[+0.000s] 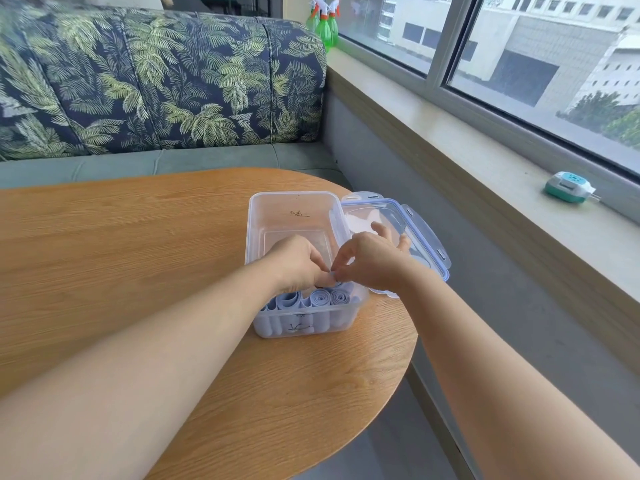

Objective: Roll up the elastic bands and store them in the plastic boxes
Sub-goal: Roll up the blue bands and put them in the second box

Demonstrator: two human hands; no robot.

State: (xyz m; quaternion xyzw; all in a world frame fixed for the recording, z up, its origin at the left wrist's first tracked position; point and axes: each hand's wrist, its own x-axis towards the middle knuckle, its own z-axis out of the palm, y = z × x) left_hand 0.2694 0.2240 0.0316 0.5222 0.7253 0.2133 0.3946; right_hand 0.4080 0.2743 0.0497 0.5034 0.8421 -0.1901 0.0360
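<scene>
Both hands, the left hand (294,263) and right hand (369,261), pinch one soft, springy rolled band (335,280) over the plastic box (294,209) — it probably needs gripping across its coil.

I am in what looks like a home sitting corner. Beyond the far edge of my rounded wooden table (121,254) runs a sofa (173,161) with a grey-green seat and palm-leaf back cushions (156,81). Off the table's right edge, a long window sill (485,161) carries green spray bottles (325,26) and a small teal-and-white plug-in gadget (568,187). Above it, a sliding window (519,46) faces pale multi-storey buildings (540,32).
</scene>
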